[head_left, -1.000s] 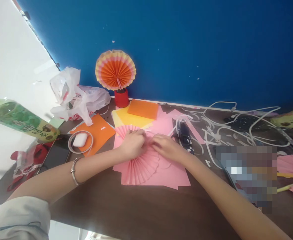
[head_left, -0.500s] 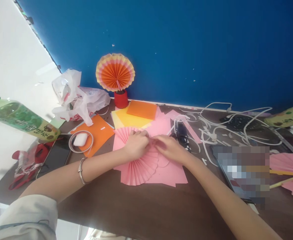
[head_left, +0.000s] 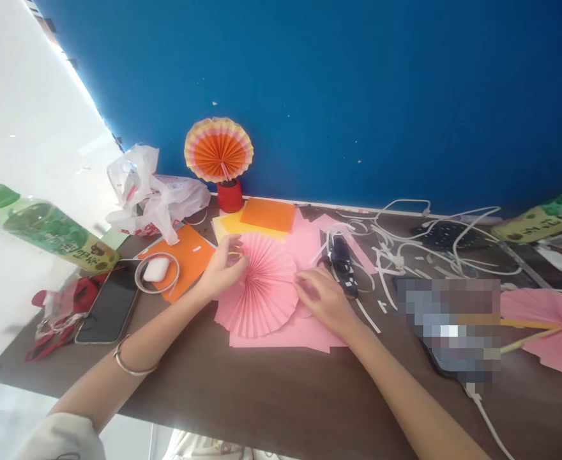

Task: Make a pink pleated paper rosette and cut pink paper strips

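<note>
Head view: we flank the round pink fan (head_left: pixel 265 299) — left hand (head_left: pixel 223 271) overlapping at nine o'clock, fingers apart; right hand (head_left: pixel 326 297) by the three-o'clock rim, grip unclear.

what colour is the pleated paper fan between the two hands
The paper fan is pink all over, best seen in the head view.

We see a pleated pink fan (head_left: pixel 271 294) mid-frame, lying on pink sheets (head_left: pixel 304 335) — our left hand (head_left: pixel 223 268), fingers loosely curled, at its left side, our right hand (head_left: pixel 326 297) at its right edge. Above centre, an orange-centred paper rosette (head_left: pixel 218 150) stands on a red base (head_left: pixel 230 197); a green-capped bottle (head_left: pixel 53 229) shows at far left, white cables (head_left: pixel 398 262) tangle at right.
</note>
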The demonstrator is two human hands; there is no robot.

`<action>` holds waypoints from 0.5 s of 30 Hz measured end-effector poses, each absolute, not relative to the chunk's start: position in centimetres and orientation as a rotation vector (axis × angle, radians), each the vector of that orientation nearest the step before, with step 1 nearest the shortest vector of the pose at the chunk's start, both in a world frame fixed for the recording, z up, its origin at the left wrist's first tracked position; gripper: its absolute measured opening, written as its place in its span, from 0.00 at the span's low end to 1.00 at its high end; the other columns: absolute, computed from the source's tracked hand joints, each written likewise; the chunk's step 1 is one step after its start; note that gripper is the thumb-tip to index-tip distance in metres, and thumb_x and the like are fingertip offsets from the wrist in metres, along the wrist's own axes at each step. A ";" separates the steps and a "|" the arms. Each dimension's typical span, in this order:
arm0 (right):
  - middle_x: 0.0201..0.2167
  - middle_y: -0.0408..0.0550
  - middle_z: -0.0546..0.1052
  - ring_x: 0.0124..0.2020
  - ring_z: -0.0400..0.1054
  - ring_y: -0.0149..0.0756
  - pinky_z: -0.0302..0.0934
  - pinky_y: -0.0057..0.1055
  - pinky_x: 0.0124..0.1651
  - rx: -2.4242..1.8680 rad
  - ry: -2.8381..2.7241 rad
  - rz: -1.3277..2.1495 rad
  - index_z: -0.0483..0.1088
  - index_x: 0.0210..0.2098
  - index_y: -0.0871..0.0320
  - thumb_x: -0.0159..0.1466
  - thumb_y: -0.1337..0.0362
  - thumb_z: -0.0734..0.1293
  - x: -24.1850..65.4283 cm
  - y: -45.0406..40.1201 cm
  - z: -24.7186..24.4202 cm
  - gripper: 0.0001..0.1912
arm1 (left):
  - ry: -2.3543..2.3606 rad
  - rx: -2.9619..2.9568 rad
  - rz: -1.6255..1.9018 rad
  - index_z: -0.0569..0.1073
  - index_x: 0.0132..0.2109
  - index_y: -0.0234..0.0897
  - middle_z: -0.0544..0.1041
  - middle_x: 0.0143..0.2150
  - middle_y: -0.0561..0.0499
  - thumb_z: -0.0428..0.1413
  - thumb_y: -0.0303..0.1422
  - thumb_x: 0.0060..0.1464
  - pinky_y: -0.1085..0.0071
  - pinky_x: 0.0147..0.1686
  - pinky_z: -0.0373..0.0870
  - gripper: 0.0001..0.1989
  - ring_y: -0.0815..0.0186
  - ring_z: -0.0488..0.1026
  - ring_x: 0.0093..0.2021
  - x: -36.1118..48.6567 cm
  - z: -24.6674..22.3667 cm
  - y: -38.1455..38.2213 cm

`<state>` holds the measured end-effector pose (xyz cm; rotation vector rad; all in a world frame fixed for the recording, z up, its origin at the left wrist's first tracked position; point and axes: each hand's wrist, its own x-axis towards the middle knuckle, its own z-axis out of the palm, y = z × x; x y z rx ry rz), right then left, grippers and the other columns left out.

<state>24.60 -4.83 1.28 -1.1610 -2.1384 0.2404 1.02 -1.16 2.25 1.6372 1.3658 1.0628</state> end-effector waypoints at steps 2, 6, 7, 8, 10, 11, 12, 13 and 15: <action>0.32 0.47 0.74 0.37 0.67 0.37 0.57 0.42 0.49 -1.133 -2.117 0.193 0.66 0.36 0.55 0.62 0.68 0.58 24.6 -5.2 1.0 0.06 | 1.329 1.484 1.067 0.55 0.54 0.38 0.64 0.50 0.42 0.52 0.34 0.51 0.63 0.47 0.65 0.24 0.64 0.67 0.48 0.7 1.4 -1.8; 0.31 0.47 0.74 0.36 0.67 0.38 0.55 0.44 0.50 -1.109 -2.099 0.146 0.66 0.34 0.54 0.62 0.68 0.58 24.5 -5.5 1.1 0.06 | 1.311 1.312 1.110 0.49 0.58 0.42 0.58 0.57 0.39 0.56 0.36 0.48 0.63 0.47 0.65 0.33 0.60 0.63 0.54 1.0 1.1 -3.2; 0.31 0.47 0.74 0.35 0.67 0.37 0.55 0.43 0.50 -1.105 -2.093 0.131 0.66 0.33 0.54 0.62 0.68 0.58 24.5 -5.6 1.2 0.07 | 1.270 1.251 1.084 0.50 0.58 0.41 0.61 0.55 0.40 0.57 0.36 0.47 0.63 0.46 0.66 0.34 0.60 0.64 0.53 1.1 1.3 -3.4; 0.31 0.47 0.74 0.35 0.67 0.37 0.56 0.42 0.49 -1.104 -2.094 0.116 0.66 0.33 0.54 0.62 0.68 0.58 24.4 -5.6 1.3 0.07 | 1.208 1.188 1.045 0.52 0.57 0.39 0.66 0.51 0.41 0.58 0.37 0.47 0.63 0.46 0.66 0.33 0.61 0.67 0.50 1.3 1.5 -3.6; 0.31 0.48 0.74 0.36 0.66 0.38 0.56 0.41 0.47 -1.119 -2.113 0.082 0.67 0.33 0.55 0.62 0.68 0.57 24.3 -5.8 1.6 0.08 | 1.066 1.093 0.980 0.61 0.52 0.35 0.72 0.42 0.44 0.59 0.37 0.45 0.63 0.46 0.65 0.27 0.63 0.71 0.43 1.6 1.9 -3.9; 0.32 0.48 0.74 0.37 0.66 0.39 0.56 0.41 0.46 -1.135 -2.125 0.064 0.67 0.34 0.55 0.62 0.68 0.57 24.1 -5.9 1.7 0.08 | 1.005 1.074 0.972 0.65 0.48 0.34 0.73 0.39 0.45 0.60 0.36 0.45 0.64 0.46 0.65 0.23 0.64 0.72 0.41 1.7 2.1 -3.9; 0.32 0.48 0.74 0.37 0.66 0.39 0.55 0.41 0.47 -1.157 -2.131 0.045 0.68 0.34 0.55 0.62 0.67 0.57 23.9 -5.9 1.8 0.08 | 0.955 1.072 0.973 0.68 0.44 0.33 0.74 0.37 0.46 0.60 0.36 0.44 0.64 0.46 0.65 0.20 0.64 0.72 0.40 1.8 2.2 -4.0; 0.32 0.48 0.74 0.38 0.66 0.40 0.55 0.42 0.47 -1.181 -2.132 0.028 0.68 0.35 0.55 0.62 0.67 0.57 23.7 -6.0 1.9 0.08 | 0.920 1.079 0.981 0.69 0.41 0.33 0.74 0.36 0.47 0.60 0.36 0.44 0.66 0.45 0.65 0.17 0.65 0.72 0.39 1.8 2.2 -4.1; 0.33 0.48 0.74 0.39 0.65 0.40 0.54 0.41 0.47 -1.208 -2.131 0.003 0.69 0.34 0.55 0.62 0.67 0.58 23.1 -6.1 2.2 0.08 | 0.873 1.099 0.995 0.71 0.37 0.33 0.74 0.36 0.47 0.61 0.35 0.43 0.68 0.44 0.66 0.14 0.65 0.72 0.39 1.8 2.2 -4.2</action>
